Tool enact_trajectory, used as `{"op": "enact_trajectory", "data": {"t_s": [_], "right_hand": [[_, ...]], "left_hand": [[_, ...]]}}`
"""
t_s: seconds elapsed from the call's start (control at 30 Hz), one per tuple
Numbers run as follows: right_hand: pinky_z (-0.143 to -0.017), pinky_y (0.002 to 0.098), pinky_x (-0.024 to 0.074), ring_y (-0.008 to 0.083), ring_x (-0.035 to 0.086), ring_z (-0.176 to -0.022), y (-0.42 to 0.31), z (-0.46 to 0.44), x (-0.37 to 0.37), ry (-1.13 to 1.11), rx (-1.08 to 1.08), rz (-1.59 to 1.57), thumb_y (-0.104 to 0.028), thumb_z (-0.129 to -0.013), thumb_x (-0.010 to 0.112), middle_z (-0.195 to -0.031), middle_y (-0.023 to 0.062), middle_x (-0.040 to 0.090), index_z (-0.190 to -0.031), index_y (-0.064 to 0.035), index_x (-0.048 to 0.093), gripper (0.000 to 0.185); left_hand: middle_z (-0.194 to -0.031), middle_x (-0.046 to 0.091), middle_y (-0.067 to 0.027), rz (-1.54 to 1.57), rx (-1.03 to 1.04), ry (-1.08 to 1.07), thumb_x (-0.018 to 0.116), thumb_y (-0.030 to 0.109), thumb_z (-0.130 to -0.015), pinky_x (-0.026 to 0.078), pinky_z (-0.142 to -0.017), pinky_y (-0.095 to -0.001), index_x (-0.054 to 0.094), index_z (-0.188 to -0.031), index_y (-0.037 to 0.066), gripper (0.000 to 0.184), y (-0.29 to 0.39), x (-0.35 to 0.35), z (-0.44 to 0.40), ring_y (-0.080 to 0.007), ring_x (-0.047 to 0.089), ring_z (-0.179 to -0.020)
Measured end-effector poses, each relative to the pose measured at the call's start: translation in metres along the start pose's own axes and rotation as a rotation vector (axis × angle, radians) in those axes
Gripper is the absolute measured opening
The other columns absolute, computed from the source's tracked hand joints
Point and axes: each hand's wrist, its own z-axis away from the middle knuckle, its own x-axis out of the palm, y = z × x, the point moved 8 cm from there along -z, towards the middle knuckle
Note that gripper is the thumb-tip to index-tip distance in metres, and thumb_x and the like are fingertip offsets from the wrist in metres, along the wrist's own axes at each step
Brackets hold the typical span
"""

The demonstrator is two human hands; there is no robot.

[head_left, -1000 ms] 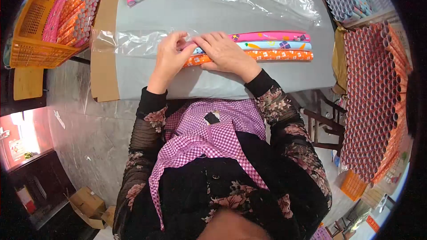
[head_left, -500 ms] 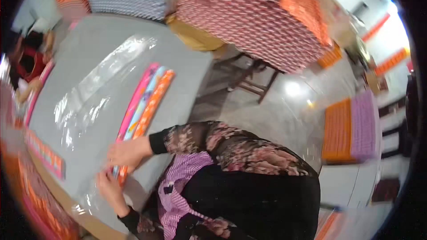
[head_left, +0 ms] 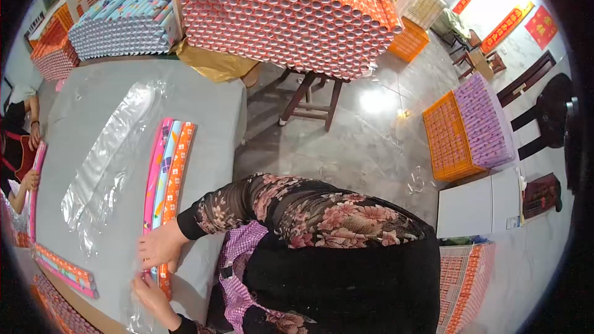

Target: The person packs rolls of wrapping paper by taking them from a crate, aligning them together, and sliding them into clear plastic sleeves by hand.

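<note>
Three patterned rolls lie side by side on the grey table: a pink roll (head_left: 156, 170), a light blue roll (head_left: 166, 176) and an orange roll (head_left: 180, 170). Across their near part rests my right hand (head_left: 162, 246), fingers bent over them. My left hand (head_left: 150, 294) is at their near end, fingertips pinched together at the clear plastic there; the exact grip is too small to tell. Crinkled clear plastic (head_left: 137, 318) extends from that end. Further left, a clear plastic sleeve (head_left: 111, 154) lies flat.
A co-worker (head_left: 21, 148) holds a pink roll at the table's left edge. Another set of rolls (head_left: 65, 269) lies at the near left. Stacked orange rolls (head_left: 284, 25) and light blue rolls (head_left: 127, 21) stand beyond the table (head_left: 213, 99). An orange crate (head_left: 448, 139) is at right.
The view has swung toward the right side of the room, bringing the co-worker and more floor into sight. My hands remain at the same end of the three rolls.
</note>
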Motion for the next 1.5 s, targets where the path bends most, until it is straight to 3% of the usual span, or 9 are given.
{"op": "enact_trajectory", "data": {"t_s": [0.43, 0.7, 1.03, 1.13, 1.2, 1.23, 1.33, 1.37, 1.5], "right_hand": [[-0.089, 0.0414, 0.0436, 0.0283, 0.059, -0.097, 0.001, 0.002, -0.004, 0.083, 0.005, 0.016, -0.055, -0.067, 0.076, -0.097, 0.0092, 0.060, -0.112, -0.0070, 0.058, 0.068], [-0.088, 0.0430, 0.0445, 0.0298, 0.059, -0.099, 0.002, 0.001, 0.001, 0.057, -0.031, 0.046, -0.056, -0.070, 0.074, -0.099, 0.0103, 0.061, -0.114, -0.0081, 0.059, 0.067], [-0.089, 0.0457, 0.0443, 0.0314, 0.059, -0.101, 0.004, 0.002, 0.007, 0.026, -0.030, -0.028, -0.054, -0.071, 0.074, -0.099, 0.0118, 0.062, -0.114, -0.0097, 0.059, 0.063], [-0.090, 0.0470, 0.0436, 0.0323, 0.060, -0.099, 0.007, 0.004, -0.006, 0.105, 0.002, -0.226, -0.045, -0.070, 0.075, -0.101, 0.0139, 0.064, -0.112, -0.0077, 0.061, 0.058], [-0.091, 0.0464, 0.0430, 0.0336, 0.059, -0.101, 0.005, 0.002, -0.020, -0.011, 0.089, -0.281, -0.036, -0.072, 0.075, -0.101, 0.0135, 0.065, -0.112, -0.0062, 0.061, 0.052], [-0.090, 0.0452, 0.0439, 0.0335, 0.058, -0.101, 0.011, 0.009, -0.016, 0.133, 0.104, -0.314, -0.032, -0.074, 0.073, -0.101, 0.0140, 0.064, -0.116, -0.0061, 0.061, 0.052], [-0.090, 0.0453, 0.0459, 0.0332, 0.058, -0.102, 0.012, 0.008, -0.029, 0.081, 0.106, -0.243, -0.030, -0.076, 0.071, -0.102, 0.0150, 0.062, -0.123, -0.0036, 0.057, 0.055], [-0.091, 0.0442, 0.0449, 0.0330, 0.057, -0.104, 0.017, 0.005, -0.019, -0.026, 0.125, -0.217, -0.030, -0.076, 0.071, -0.105, 0.0159, 0.060, -0.124, -0.0030, 0.055, 0.057], [-0.094, 0.0425, 0.0431, 0.0326, 0.054, -0.107, 0.011, 0.004, -0.018, -0.041, 0.059, -0.156, -0.032, -0.075, 0.071, -0.109, 0.0160, 0.057, -0.127, -0.0028, 0.052, 0.063]], "left_hand": [[-0.091, 0.058, -0.0202, -0.083, -0.060, -0.017, 0.057, 0.016, -0.094, 0.044, -0.076, -0.0459, 0.056, -0.093, -0.004, 0.020, -0.005, -0.006, -0.003, -0.0379, 0.056, -0.082], [-0.086, 0.050, -0.0076, 0.544, -0.240, 0.240, 0.054, 0.014, -0.094, 0.045, -0.064, -0.0303, 0.050, -0.091, -0.004, 0.018, -0.047, -0.023, 0.005, -0.0154, 0.048, -0.076], [-0.092, 0.058, -0.0159, 0.101, -0.201, 0.343, 0.053, 0.013, -0.094, 0.048, -0.085, -0.0382, 0.056, -0.097, -0.008, 0.022, -0.065, -0.021, 0.009, -0.0257, 0.058, -0.085], [-0.082, 0.058, -0.0135, 0.057, -0.268, 0.164, 0.060, 0.013, -0.089, 0.046, -0.074, -0.0358, 0.059, -0.098, -0.008, 0.023, -0.024, -0.039, 0.024, -0.0219, 0.054, -0.077], [-0.078, 0.055, -0.0090, 0.144, -0.332, 0.216, 0.059, 0.010, -0.086, 0.044, -0.066, -0.0353, 0.057, -0.094, -0.004, 0.016, -0.006, -0.053, 0.031, -0.0190, 0.048, -0.071], [-0.102, 0.066, -0.0207, 0.171, -0.405, 0.148, 0.057, 0.015, -0.090, 0.048, -0.080, -0.0378, 0.060, -0.113, -0.003, 0.030, -0.025, -0.039, 0.029, -0.0263, 0.062, -0.091], [-0.089, 0.067, -0.0177, 0.138, -0.246, 0.437, 0.058, 0.014, -0.089, 0.049, -0.076, -0.0359, 0.063, -0.103, -0.004, 0.023, -0.011, -0.048, 0.026, -0.0234, 0.063, -0.084], [-0.094, 0.068, -0.0207, 0.167, -0.307, 0.419, 0.054, 0.011, -0.087, 0.050, -0.077, -0.0385, 0.063, -0.099, -0.003, 0.020, -0.025, -0.042, 0.018, -0.0295, 0.066, -0.086], [-0.082, 0.065, -0.0128, 0.556, -0.388, 0.470, 0.058, 0.008, -0.088, 0.051, -0.069, -0.0321, 0.062, -0.097, -0.003, 0.015, -0.044, -0.026, 0.019, -0.0194, 0.062, -0.075]]}}
